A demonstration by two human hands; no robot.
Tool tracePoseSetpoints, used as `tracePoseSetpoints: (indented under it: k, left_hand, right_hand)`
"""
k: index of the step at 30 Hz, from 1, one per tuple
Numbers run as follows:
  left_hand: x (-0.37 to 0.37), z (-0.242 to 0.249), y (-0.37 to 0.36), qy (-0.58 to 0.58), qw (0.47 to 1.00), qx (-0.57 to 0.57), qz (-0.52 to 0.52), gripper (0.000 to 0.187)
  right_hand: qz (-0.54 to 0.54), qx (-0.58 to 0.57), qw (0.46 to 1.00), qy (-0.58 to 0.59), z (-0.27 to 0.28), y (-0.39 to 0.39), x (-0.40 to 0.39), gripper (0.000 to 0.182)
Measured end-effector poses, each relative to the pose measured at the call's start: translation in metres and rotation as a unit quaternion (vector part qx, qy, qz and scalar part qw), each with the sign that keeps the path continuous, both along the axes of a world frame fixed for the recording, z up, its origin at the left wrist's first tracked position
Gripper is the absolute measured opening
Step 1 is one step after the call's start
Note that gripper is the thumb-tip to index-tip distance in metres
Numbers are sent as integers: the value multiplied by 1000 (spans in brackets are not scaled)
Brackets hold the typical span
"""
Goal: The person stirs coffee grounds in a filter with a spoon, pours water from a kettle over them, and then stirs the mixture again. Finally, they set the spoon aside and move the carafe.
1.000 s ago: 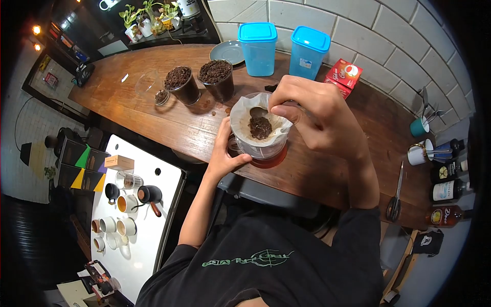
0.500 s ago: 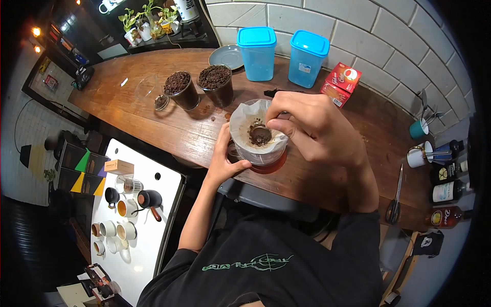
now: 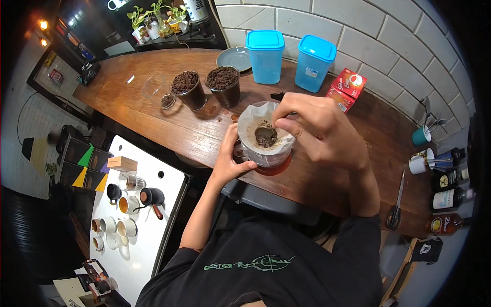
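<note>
My left hand (image 3: 229, 162) is wrapped round the left side of a clear dripper (image 3: 263, 157) lined with a white paper filter (image 3: 249, 121). Dark wet coffee grounds (image 3: 265, 136) lie in the filter, and reddish liquid (image 3: 276, 169) shows beneath the dripper. Over the filter's right rim, my right hand (image 3: 319, 125) has thumb and fingers pinched on a spoon, whose bowl dips into the grounds; its handle is mostly hidden. Two glasses, one (image 3: 189, 91) on the left and one (image 3: 223, 87) on the right, hold dark crumbly grounds behind the dripper.
Two blue-lidded containers (image 3: 265, 61) (image 3: 313, 64) and a red box (image 3: 347, 88) stand near the tiled wall. A grey plate (image 3: 234, 58) lies behind the glasses. Scissors (image 3: 395, 212) and bottles (image 3: 446, 199) are at right. Mugs (image 3: 127, 227) stand on the white table at left.
The whole view has shifted slightly, so the things on the counter appear a little farther right. Both hands keep their grip, and the spoon remains in the grounds.
</note>
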State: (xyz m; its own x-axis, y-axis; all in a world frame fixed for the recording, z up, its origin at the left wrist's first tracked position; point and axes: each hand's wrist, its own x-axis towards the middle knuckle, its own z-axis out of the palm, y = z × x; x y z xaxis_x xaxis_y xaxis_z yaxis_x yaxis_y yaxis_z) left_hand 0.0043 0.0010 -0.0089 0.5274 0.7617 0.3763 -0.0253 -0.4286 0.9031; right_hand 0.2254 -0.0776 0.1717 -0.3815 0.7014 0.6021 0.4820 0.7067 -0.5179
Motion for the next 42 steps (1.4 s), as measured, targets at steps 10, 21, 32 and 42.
tracePoseSetpoints:
  k: [10,21,32,42]
  left_hand:
    - [1,1,-1,-10,1000,3,3,101]
    - [1,1,-1,-18,1000,-3,0,100]
    - [1,3,-1,-17,1000,-4,-2,99]
    - [-1,10,-2,-27,998,48,10,93]
  right_hand:
    - [-39,0,999,6,2,-1,-1,4]
    - [-25,-18,1000,2,2,-3,-1,7]
    - [12,-35,999,-8,2,-3,2,7]
    - [-28,-53,998,24,7,-5,-4,4]
